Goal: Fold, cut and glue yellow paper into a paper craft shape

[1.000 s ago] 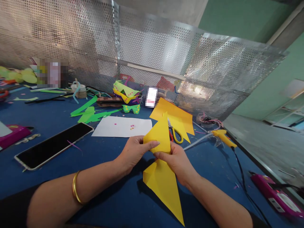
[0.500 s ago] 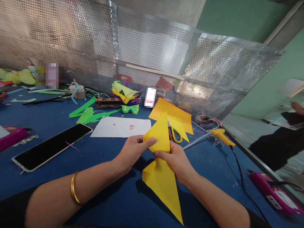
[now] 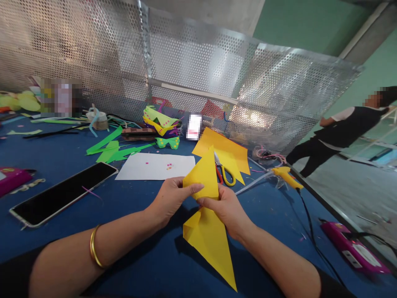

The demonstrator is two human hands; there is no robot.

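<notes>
yellow paper (image 3: 208, 231) runs lengthwise, tips pointing away and toward.

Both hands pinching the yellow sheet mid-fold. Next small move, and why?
Probably press the crease flat. The left hand and right hand pinch the yellow paper at its middle, the upper point stands up off the blue table, and the fold looks unset.

A perforated metal screen (image 3: 198, 78) is standing along the far edge of the blue table (image 3: 149, 265). Green walls (image 3: 297, 25) are rising behind it. Light is glaring off the screen.
</notes>
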